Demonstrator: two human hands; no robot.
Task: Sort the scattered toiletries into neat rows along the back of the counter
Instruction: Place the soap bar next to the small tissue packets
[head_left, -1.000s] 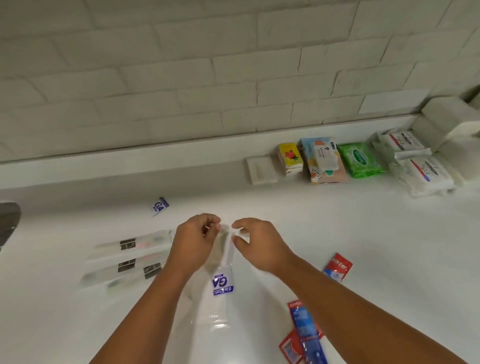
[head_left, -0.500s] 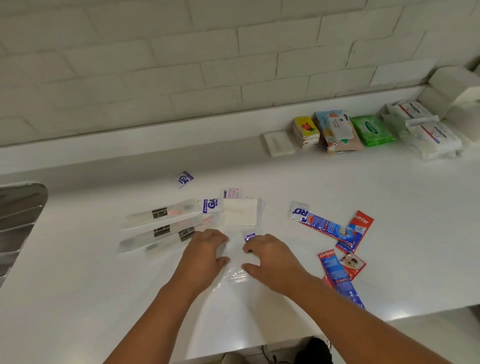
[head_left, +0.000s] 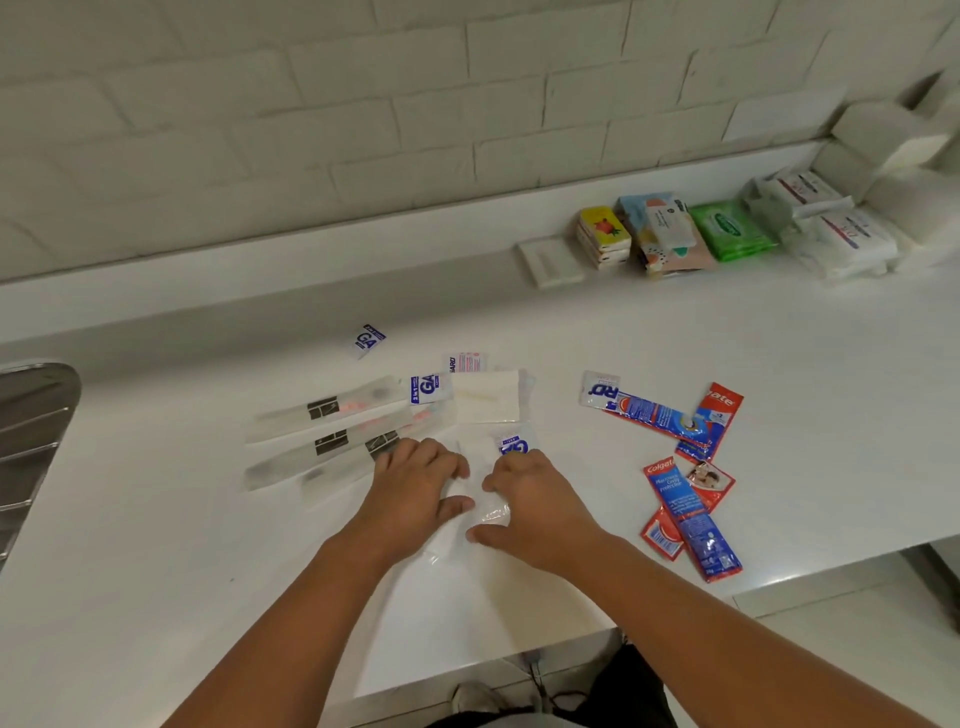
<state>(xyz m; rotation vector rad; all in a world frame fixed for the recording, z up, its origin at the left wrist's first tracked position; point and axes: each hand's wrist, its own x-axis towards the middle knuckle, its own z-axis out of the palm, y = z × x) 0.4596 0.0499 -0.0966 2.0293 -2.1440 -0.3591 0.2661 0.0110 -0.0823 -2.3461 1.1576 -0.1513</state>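
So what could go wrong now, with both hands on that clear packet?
The toothpaste sachets lie near the front edge of the counter, beside the right arm; a careless sweep might knock them off. The toothbrush packets lie right by the left hand, so moving the clear packet could drag them askew.

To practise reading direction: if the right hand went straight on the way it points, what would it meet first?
Likely the left hand, close across the clear packet from the right hand; depth unclear.
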